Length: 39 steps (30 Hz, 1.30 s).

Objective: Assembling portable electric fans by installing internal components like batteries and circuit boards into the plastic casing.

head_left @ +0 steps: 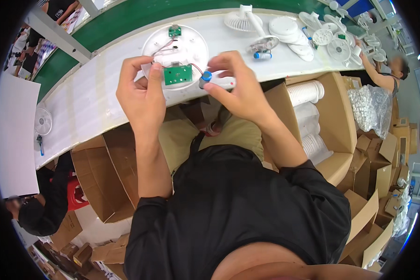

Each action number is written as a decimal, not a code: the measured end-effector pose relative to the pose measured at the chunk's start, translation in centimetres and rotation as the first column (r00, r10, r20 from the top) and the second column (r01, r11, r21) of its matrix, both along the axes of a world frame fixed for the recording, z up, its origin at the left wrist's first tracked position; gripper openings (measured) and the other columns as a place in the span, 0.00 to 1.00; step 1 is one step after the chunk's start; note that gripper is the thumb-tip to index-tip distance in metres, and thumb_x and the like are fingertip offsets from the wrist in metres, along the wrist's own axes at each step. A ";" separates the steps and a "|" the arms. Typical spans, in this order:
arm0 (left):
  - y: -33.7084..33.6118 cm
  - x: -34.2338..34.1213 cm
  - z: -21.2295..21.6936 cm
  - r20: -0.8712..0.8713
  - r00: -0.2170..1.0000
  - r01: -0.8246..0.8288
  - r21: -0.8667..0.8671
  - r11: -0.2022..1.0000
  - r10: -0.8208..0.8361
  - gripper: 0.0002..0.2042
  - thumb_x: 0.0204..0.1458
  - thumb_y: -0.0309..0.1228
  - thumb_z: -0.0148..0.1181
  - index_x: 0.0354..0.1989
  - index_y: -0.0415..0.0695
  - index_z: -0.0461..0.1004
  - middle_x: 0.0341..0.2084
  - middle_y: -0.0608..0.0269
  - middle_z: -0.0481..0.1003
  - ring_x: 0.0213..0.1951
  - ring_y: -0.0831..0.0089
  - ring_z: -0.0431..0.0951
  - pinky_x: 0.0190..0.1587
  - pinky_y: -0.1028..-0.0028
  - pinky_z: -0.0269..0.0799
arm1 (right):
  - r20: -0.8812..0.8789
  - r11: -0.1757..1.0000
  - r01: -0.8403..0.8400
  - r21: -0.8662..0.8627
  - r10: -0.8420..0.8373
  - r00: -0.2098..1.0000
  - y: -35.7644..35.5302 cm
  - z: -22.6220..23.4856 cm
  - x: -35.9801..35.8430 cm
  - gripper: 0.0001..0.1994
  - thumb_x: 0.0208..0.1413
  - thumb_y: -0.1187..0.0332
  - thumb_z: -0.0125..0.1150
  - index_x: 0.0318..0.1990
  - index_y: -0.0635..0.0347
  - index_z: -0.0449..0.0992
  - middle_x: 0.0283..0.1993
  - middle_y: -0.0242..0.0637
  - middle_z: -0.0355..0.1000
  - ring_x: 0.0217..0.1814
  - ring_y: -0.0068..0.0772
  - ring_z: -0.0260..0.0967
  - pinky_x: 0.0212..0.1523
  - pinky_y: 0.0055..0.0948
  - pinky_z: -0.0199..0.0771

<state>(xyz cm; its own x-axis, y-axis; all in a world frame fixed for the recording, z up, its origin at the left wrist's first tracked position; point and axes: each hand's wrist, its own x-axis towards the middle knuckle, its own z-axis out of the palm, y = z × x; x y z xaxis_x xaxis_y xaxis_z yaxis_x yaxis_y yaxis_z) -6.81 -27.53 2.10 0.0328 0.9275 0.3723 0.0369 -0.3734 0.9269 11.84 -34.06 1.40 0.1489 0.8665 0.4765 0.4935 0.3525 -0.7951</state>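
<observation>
A round white fan base [198, 44] lies on the worktable with its inside showing. Thin wires run in it between a small green circuit board [174, 31] and a larger one [178, 74] at its near edge. My left hand [143, 93] is at the base's left rim, thumb and index finger closed together; what they pinch is too small to name. At the right rim, the thumb of my right hand [240, 88] presses against a blue cylindrical battery [206, 78], with its fingers curled above. A reddish wire leads toward the battery.
Across the white tabletop [93, 102] to the right stand a white fan [245, 21], stacked white discs [284, 30] and several more fan parts. Open cardboard boxes [331, 107] flank me below the table edge. Co-workers [382, 70] are at the right and lower left.
</observation>
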 end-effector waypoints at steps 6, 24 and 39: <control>0.2 -0.9 0.1 0.011 1.000 -0.022 0.113 0.993 0.020 0.06 0.56 0.22 0.58 0.41 0.39 0.72 0.31 0.61 0.73 0.22 0.79 0.69 0.25 0.82 0.68 | -0.276 0.920 -0.366 -0.141 0.319 0.907 0.3 1.4 -0.7 0.16 0.53 0.78 0.61 0.51 0.68 0.76 0.40 0.41 0.76 0.36 0.29 0.73 0.37 0.21 0.73; -1.1 -0.3 0.0 -0.014 0.999 -0.028 0.124 0.992 0.030 0.05 0.58 0.22 0.55 0.42 0.38 0.71 0.34 0.59 0.73 0.27 0.77 0.71 0.29 0.81 0.70 | -0.289 1.000 -0.002 0.001 0.002 0.957 3.2 1.7 -3.2 0.08 0.52 0.76 0.66 0.41 0.64 0.83 0.34 0.33 0.71 0.32 0.19 0.65 0.32 0.14 0.65; -0.3 -2.6 -0.8 -0.122 0.989 -0.077 0.030 0.997 0.080 0.06 0.56 0.23 0.60 0.39 0.38 0.70 0.34 0.59 0.73 0.30 0.77 0.71 0.32 0.81 0.71 | -0.272 0.985 -0.003 0.173 0.051 0.961 5.0 -1.0 -3.4 0.12 0.51 0.76 0.65 0.44 0.62 0.82 0.50 0.38 0.70 0.38 0.23 0.66 0.37 0.19 0.68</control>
<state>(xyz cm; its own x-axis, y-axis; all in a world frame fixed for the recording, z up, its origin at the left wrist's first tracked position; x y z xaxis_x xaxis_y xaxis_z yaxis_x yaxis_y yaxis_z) -9.45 -27.84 1.34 0.0066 0.9195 0.3930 0.1800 -0.3877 0.9041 8.49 -29.11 0.37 0.2718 0.7821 0.5607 0.2534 0.5039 -0.8257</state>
